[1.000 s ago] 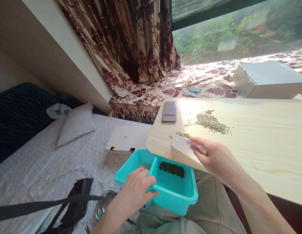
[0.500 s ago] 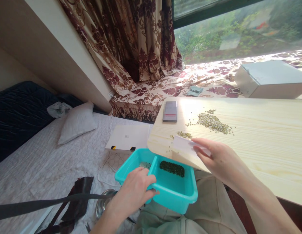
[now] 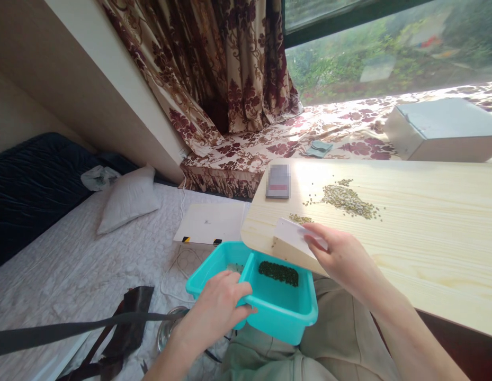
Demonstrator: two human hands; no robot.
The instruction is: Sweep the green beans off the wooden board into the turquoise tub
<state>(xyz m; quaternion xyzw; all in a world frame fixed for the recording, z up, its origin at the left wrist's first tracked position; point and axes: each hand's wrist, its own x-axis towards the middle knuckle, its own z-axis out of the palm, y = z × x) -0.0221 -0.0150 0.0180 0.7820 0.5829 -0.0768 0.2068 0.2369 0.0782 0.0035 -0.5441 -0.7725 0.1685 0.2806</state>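
My left hand [image 3: 225, 299] is closed on the near rim of a turquoise two-compartment tub [image 3: 269, 317], by its divider. Dark green beans [image 3: 279, 273] lie in the tub's right compartment; the left one holds a few small bits, partly hidden by my hand. My right hand [image 3: 335, 254] pinches a white card [image 3: 291, 235], tilted against the table near its edge above the tub. Beside the card's far side is a small patch of greenish beans [image 3: 301, 218]. Farther back a larger pile of beans [image 3: 351, 200] spreads over the wooden table [image 3: 424, 227].
A dark flat object with a blurred screen [image 3: 278, 181] rests at the table's left corner. On the sill are a white box [image 3: 448, 127] and a folded cloth [image 3: 319, 148]. Left are a bed [image 3: 142, 248], a white panel [image 3: 209, 222], a metal bowl [image 3: 166, 330] and a dark strap [image 3: 82, 327].
The card in my right hand has shifted left and slightly toward the table edge, with loose beans now fewer near that edge. My left hand keeps its hold on the tub.
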